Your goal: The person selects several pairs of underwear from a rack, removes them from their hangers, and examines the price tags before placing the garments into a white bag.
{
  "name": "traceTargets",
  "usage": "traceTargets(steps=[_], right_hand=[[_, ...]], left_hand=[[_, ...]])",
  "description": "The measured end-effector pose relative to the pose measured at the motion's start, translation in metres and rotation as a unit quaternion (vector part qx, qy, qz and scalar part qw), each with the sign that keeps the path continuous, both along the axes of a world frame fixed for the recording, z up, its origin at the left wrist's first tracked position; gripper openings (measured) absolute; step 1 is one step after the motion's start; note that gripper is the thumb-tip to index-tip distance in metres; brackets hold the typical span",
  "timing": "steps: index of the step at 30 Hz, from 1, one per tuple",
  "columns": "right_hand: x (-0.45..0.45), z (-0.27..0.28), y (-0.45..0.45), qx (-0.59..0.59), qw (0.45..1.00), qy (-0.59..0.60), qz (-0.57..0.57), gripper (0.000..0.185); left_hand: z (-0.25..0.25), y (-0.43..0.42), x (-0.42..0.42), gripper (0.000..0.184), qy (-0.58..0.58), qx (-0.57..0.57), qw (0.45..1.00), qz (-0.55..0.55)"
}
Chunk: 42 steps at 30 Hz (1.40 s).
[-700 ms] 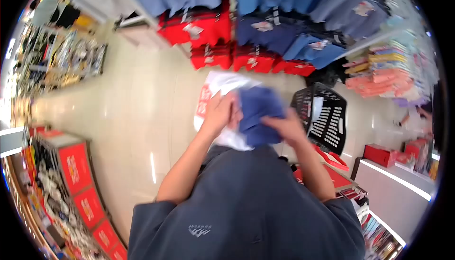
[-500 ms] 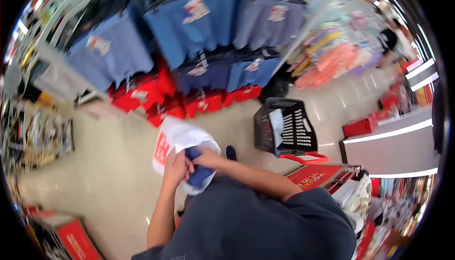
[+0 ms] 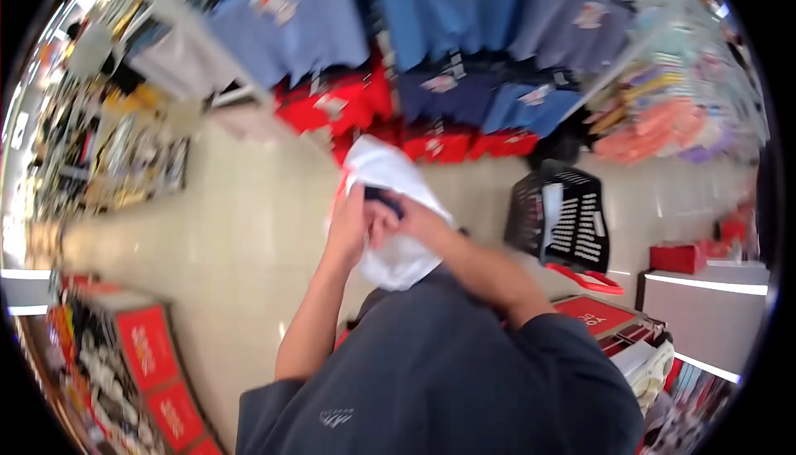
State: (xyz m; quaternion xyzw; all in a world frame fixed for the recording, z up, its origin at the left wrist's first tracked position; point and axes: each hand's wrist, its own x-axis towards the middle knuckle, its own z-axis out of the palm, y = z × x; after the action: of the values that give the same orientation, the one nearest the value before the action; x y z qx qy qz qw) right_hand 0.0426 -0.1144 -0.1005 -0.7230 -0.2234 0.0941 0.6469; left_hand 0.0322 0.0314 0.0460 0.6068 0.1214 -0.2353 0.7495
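Note:
A white plastic bag (image 3: pixel 388 163) with red print on its left side is in front of my torso. My left hand (image 3: pixel 352 225) is at the bag's left side, its fingers curled inward over the bag. My right hand (image 3: pixel 417 216) reaches in from the right and is closed at a dark blue folded cloth (image 3: pixel 383 199). Only a small piece of this cloth shows between my hands, at the bag; the rest is hidden. Both hands are slightly blurred, and the fingertips almost meet.
Blue shorts (image 3: pixel 290 20) and red shorts (image 3: pixel 336 103) hang on a rack ahead. To the right stands a black shopping basket (image 3: pixel 572 219) with a red handle. Red-fronted display boxes (image 3: pixel 149 347) line the lower left, and a grey counter (image 3: pixel 705 310) stands at the right.
The view has swung, so rack, basket and bag appear further right. My hands are closer together at the bag, and much less of the dark blue cloth shows.

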Motion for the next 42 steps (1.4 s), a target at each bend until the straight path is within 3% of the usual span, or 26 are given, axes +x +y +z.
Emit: traceTargets(steps=[1,2,4,5,6,8,10,11,12,14,15,17,18,20,22,23,26,27,28,30,31,35,37,42], right_hand=[[0.011,0.003,0.019,0.244,0.911,0.333,-0.022,0.044],[0.023,0.015,0.032,0.428,0.669,0.605,-0.047,0.041],[0.025,0.038,0.045,0.334,0.761,0.551,-0.071,0.037],[0.035,0.024,0.049,0.216,0.778,0.589,-0.039,0.035],[0.024,0.019,0.06,0.089,0.854,0.504,-0.093,0.033],[0.029,0.073,0.047,-0.014,0.837,0.503,0.216,0.038],[0.031,-0.045,0.069,-0.124,0.936,0.285,0.165,0.045],[0.032,-0.102,0.08,-0.194,0.957,0.178,0.119,0.048],[0.027,-0.089,0.076,-0.298,0.941,0.04,0.153,0.049],[0.011,-0.005,0.072,-0.402,0.902,-0.038,0.154,0.04],[0.008,0.024,0.066,-0.405,0.9,-0.041,0.155,0.04],[0.0,0.065,0.048,-0.386,0.875,-0.237,0.173,0.041],[-0.002,0.085,0.041,-0.39,0.872,-0.24,0.175,0.041],[0.006,0.118,0.027,-0.532,0.774,-0.16,0.304,0.049],[0.011,0.134,0.029,-0.599,0.697,-0.187,0.347,0.057],[0.015,0.124,0.027,-0.549,0.691,-0.278,0.378,0.061],[0.026,0.149,0.035,-0.529,0.664,-0.31,0.428,0.062],[0.031,0.157,0.035,-0.534,0.655,-0.312,0.434,0.047],[0.037,0.144,0.032,-0.538,0.654,-0.315,0.428,0.047],[0.051,0.101,0.024,-0.581,0.589,-0.352,0.437,0.024],[0.057,0.101,0.026,-0.528,0.621,-0.404,0.416,0.01],[0.083,0.086,0.066,-0.456,0.63,-0.428,0.459,0.011],[0.089,0.093,0.087,-0.382,0.702,-0.368,0.475,0.013],[0.118,0.092,0.11,-0.402,0.691,-0.298,0.521,0.02]], left_hand=[[0.002,0.007,0.003,0.064,0.011,0.001,1.0,0.026],[-0.006,0.013,0.001,0.063,0.014,0.0,1.0,0.018],[0.004,0.004,-0.003,0.054,0.014,0.017,0.999,-0.025],[0.007,0.001,-0.006,0.05,0.024,-0.01,0.999,-0.028],[0.007,-0.003,-0.01,0.047,0.035,-0.04,0.998,-0.032],[0.013,0.007,-0.013,0.045,0.029,-0.054,0.998,-0.013],[0.012,0.031,-0.012,0.046,-0.007,-0.064,0.998,0.026],[0.013,0.045,-0.012,0.051,-0.014,-0.072,0.996,0.057],[0.009,0.058,-0.014,0.051,-0.019,-0.075,0.995,0.061],[-0.001,0.08,-0.022,0.057,-0.05,-0.087,0.992,0.08],[0.004,0.088,-0.026,0.059,-0.043,-0.071,0.993,0.084],[-0.001,0.109,-0.035,0.059,-0.036,-0.096,0.989,0.103],[-0.004,0.116,-0.037,0.059,-0.032,-0.118,0.985,0.119],[-0.011,0.125,-0.042,0.055,0.024,-0.102,0.978,0.179],[-0.014,0.129,-0.04,0.054,0.021,-0.114,0.977,0.18],[-0.014,0.13,-0.04,0.052,0.02,-0.113,0.98,0.162],[-0.017,0.131,-0.04,0.051,0.017,-0.113,0.982,0.153],[-0.019,0.132,-0.039,0.051,0.015,-0.114,0.98,0.161],[-0.023,0.134,-0.039,0.051,0.009,-0.115,0.981,0.157],[-0.032,0.138,-0.035,0.051,0.025,-0.127,0.974,0.185],[-0.028,0.139,-0.033,0.049,0.022,-0.135,0.975,0.173],[-0.04,0.137,-0.015,0.05,0.028,-0.109,0.983,0.148],[-0.04,0.13,-0.005,0.05,0.04,-0.1,0.98,0.165],[-0.057,0.134,0.022,0.049,0.071,-0.119,0.972,0.19]])
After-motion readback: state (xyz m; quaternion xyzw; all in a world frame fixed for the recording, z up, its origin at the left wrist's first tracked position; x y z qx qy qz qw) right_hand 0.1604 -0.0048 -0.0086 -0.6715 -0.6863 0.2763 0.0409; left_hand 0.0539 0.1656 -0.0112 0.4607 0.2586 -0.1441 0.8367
